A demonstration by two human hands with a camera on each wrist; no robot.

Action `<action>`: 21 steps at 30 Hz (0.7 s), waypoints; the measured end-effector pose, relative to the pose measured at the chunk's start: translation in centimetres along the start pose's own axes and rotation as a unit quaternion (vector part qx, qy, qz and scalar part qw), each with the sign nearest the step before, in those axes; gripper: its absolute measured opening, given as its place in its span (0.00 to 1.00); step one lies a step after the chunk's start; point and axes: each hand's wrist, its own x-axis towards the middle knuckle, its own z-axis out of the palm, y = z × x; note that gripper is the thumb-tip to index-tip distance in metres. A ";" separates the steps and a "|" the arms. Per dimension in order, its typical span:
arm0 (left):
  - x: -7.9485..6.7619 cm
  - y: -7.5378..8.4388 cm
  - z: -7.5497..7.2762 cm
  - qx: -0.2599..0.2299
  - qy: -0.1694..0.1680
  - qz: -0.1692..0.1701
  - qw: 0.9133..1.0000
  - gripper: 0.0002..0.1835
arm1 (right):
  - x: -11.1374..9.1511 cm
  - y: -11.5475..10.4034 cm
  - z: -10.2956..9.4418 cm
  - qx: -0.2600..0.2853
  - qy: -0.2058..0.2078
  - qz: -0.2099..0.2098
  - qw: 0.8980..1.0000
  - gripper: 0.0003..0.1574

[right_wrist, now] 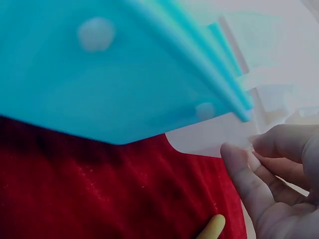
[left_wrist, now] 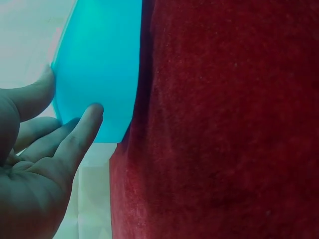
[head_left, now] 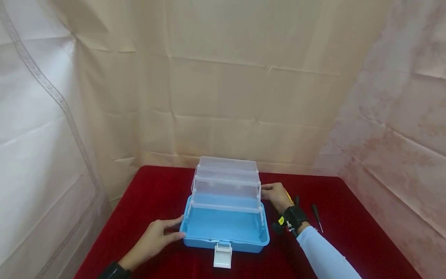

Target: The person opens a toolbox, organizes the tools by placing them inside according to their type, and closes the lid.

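A blue storage box stands unfolded on the table, its clear tiered trays leaning up at the back and its white latch hanging in front. My left hand is at the box's left side. In the left wrist view, its straight fingers touch the blue outer wall near the rim. My right hand is at the right of the trays. In the right wrist view, thumb and fingertips pinch the edge of a translucent lid panel.
On the red cloth right of the box lies a dark-handled screwdriver. A black and yellow item lies beside the right wrist, and something yellow is below the right hand. Fabric curtains enclose the table.
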 end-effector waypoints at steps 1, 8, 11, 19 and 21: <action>0.0 0.0 0.1 -0.003 0.000 0.002 1.000 0.42 | 0.0 0.2 0.0 -0.003 0.001 -0.001 1.000 0.20; 0.5 -0.3 0.4 -0.016 0.009 0.011 1.000 0.42 | 0.7 0.6 -0.2 0.011 0.010 -0.016 1.000 0.20; 0.7 -0.3 0.5 -0.013 0.011 0.014 1.000 0.43 | 0.7 0.7 -0.5 0.022 -0.009 -0.017 1.000 0.22; 1.1 -0.1 1.5 0.020 -0.002 0.083 0.996 0.40 | -0.5 1.2 -4.1 0.034 -0.044 -0.005 0.998 0.23; 1.2 0.1 1.6 0.049 0.018 0.087 0.995 0.36 | -1.3 1.6 -5.4 0.009 -0.041 -0.003 0.999 0.24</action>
